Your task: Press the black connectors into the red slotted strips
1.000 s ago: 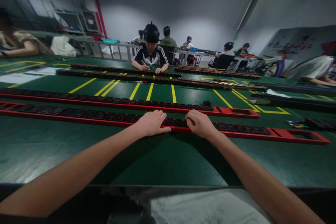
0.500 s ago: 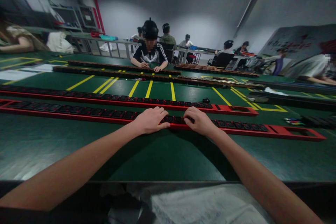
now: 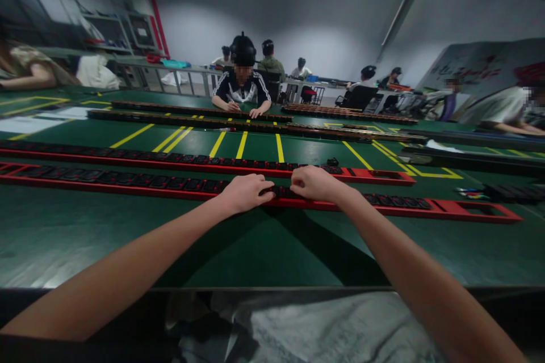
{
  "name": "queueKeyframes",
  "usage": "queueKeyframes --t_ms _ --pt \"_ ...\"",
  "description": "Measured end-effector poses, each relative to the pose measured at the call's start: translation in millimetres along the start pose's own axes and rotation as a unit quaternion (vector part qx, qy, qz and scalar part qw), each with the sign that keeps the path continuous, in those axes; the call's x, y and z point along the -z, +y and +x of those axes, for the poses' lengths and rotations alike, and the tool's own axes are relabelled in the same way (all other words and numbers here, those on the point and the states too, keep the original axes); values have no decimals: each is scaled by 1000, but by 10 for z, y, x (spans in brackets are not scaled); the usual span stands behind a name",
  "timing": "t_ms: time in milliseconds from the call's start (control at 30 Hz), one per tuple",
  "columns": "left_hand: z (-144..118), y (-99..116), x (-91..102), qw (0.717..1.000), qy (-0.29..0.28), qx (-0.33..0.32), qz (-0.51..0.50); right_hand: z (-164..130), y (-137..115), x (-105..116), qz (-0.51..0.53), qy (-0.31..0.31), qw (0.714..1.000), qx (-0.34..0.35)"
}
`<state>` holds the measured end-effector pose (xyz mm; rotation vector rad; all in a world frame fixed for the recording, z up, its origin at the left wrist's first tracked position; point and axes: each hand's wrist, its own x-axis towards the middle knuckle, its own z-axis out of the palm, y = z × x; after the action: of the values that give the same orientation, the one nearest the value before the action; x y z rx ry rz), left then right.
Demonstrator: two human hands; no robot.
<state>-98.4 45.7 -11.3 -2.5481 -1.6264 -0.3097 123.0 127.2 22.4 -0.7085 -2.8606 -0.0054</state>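
Both hands rest on the near red strip, whose long axis runs 9 to 3 o'clock across the green table. Left hand and right hand lie curled, fingertips apparently pressing 1 black module between them; grasp unclear. A 2nd strip lies at 12 o'clock; bare table toward 6.

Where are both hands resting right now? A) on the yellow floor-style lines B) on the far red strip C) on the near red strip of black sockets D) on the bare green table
C: the left hand and right hand both lie on the near red strip, fingers over its black sockets, while the far red strip behind them is untouched.
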Motion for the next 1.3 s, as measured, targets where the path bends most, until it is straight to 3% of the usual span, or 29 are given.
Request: queueKeyframes --t_ms 100,200,500,733,1300 --pt "-5 15 0 1000 3 -7 17 68 -76 -99 35 64 997 31" --pt "-2 30 1 1000 -1 -15 27 35 -80 -225 88 83 991 56" --pt "-8 39 -21 999 -7 -10 37 -44 18 -211 165 73 982 58" --pt "-31 33 -22 1000 5 -14 24 -73 60 -204 173 27 983 -56" --pt "-26 31 -19 1000 -3 -7 15 -77 20 -195 191 -26 978 -78"
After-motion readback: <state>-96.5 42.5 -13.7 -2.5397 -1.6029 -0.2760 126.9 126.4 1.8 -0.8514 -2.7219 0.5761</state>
